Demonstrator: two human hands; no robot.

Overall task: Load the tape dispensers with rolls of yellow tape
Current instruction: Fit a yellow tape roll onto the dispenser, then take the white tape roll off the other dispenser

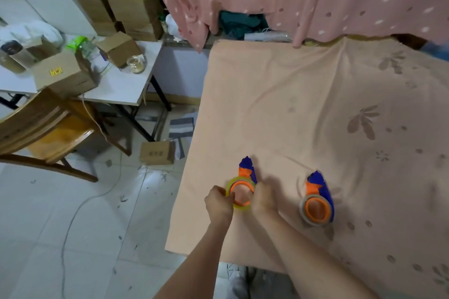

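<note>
Figure: loading stage, head view. Between my two hands sits a roll of yellow tape [239, 195], seated around the orange hub of the near dispenser [246, 172], whose blue body and pointed nose project away from me just beyond the fingers. My left hand [218, 202] is curled closed on the roll's left rim, fingertips pinching at the hub edge; my right hand [263, 198] presses against the roll's right side, though blur hides exactly how its fingers lie. Both rest low over the cloth-covered table [279, 104].

To the right of my right hand, apart from it, lies the second dispenser [318, 201], same blue and orange. It carries a roll on its hub too, but that one reads grey-beige rather than yellow; I cannot tell whether it is a pale yellow tape or another kind.

Progress, as I judge it: the roll in hand appears on its hub, so what remains there is probably seating it fully and drawing the free end toward the nose; I see no loose tape tail. The second dispenser may be finished already, or may need its roll changed. No spare rolls lie on the cloth near either hand.

Further left, beyond my left forearm, stand a wooden chair [46, 128] and a white side table [121, 85] holding cardboard boxes [63, 75].
</note>
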